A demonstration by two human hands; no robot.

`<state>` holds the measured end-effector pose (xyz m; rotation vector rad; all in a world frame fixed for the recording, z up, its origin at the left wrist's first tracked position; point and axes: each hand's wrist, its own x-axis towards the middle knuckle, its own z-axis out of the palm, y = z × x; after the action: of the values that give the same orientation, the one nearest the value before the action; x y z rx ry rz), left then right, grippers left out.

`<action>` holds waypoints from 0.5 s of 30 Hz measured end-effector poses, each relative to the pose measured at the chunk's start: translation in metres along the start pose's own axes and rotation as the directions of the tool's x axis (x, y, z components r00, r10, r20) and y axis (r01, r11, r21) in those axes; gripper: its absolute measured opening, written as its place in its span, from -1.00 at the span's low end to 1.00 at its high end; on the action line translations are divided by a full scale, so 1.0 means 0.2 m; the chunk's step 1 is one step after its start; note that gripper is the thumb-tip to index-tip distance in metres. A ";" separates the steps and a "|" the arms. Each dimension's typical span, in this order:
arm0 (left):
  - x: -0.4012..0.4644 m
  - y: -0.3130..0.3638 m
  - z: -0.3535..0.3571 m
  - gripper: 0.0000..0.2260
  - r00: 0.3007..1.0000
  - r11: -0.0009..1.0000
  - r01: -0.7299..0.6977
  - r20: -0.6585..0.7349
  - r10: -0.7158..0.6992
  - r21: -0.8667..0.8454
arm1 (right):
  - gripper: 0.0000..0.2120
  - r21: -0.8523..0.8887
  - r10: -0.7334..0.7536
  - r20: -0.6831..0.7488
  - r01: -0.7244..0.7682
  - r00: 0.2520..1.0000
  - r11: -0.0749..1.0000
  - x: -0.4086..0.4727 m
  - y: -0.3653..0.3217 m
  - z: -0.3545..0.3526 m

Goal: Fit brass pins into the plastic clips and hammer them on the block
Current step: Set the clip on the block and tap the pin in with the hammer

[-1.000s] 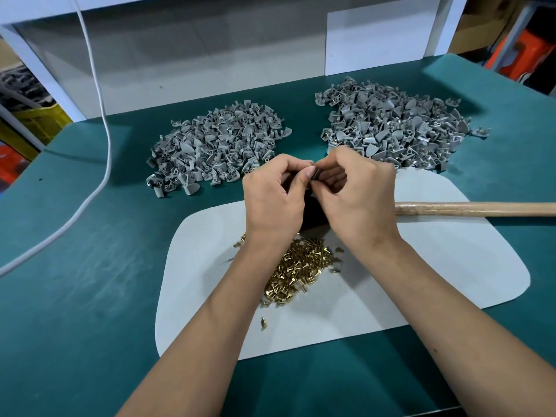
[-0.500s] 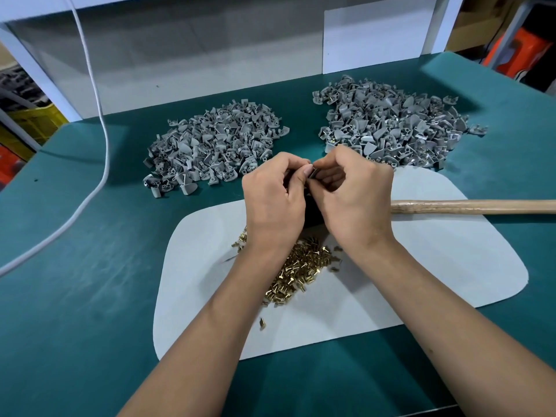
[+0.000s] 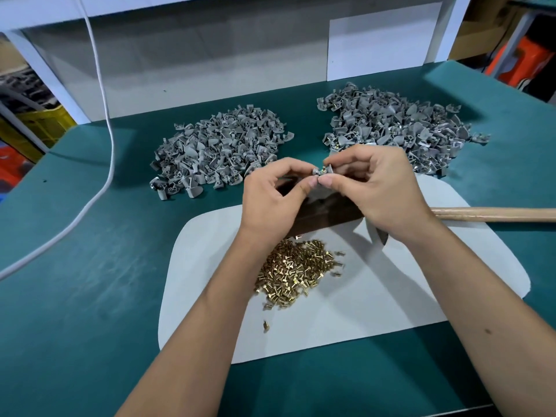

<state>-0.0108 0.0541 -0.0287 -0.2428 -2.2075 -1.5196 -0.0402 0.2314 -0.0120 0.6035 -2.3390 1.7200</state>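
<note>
I am pinching a grey clip at frame centre between my left hand and right hand, seating a brass pin that could tip out if my pinch slackens.

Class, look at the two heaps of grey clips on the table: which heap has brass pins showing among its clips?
The right heap, behind the right hand. Brass glints among its clips; the left heap looks plain grey.
</note>
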 end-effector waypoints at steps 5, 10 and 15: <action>0.01 -0.03 -0.04 -0.87 0.998 0.979 0.053 0.019 -0.058 0.198 | -0.94 -0.236 0.035 0.042 -0.024 0.998 0.971 0.03 -0.03 -0.20; 0.01 -0.02 -0.04 -0.84 0.988 0.971 0.145 0.026 -0.152 0.188 | -0.87 -0.740 0.390 0.337 -0.015 0.857 0.672 0.05 -0.02 -0.45; 0.01 -0.04 -0.04 -0.90 0.990 0.977 0.135 0.026 -0.141 0.163 | -0.82 -0.801 0.437 0.382 0.056 0.814 0.597 0.03 0.00 -0.40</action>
<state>-0.0132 0.0448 -0.0318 -0.0685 -2.4063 -1.4062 -0.0540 0.3063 0.0162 0.7137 -3.2980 0.3438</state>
